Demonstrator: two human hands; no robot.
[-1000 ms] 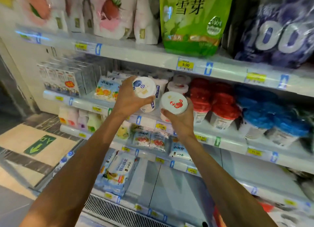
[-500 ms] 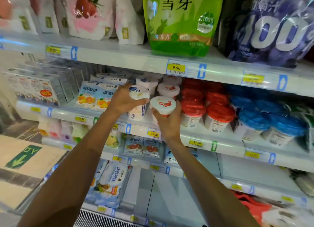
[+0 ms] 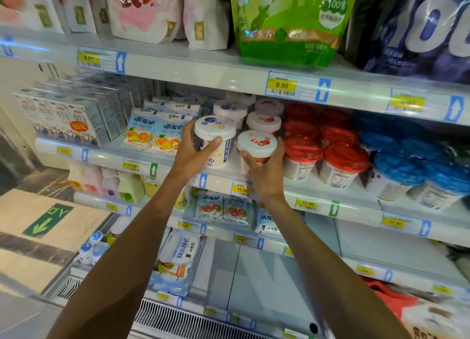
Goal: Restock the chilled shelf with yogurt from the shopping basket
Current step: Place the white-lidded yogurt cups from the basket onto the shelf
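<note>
A chilled shelf (image 3: 106,157), edged with price tags (image 3: 241,189), is being faced. Red-lidded cups (image 3: 302,152) are crowding just right of the right hand (image 3: 265,176), orange-printed yogurt pouches (image 3: 150,135) are lying just left of the left hand (image 3: 192,157), and white-lidded cups (image 3: 263,121) are standing behind both. A blueberry yogurt cup (image 3: 216,141) is being gripped upright, lid up, by the left hand; a strawberry yogurt cup (image 3: 256,143), also upright, is being clasped by the right. Both arms are being stretched forward and up.
</note>
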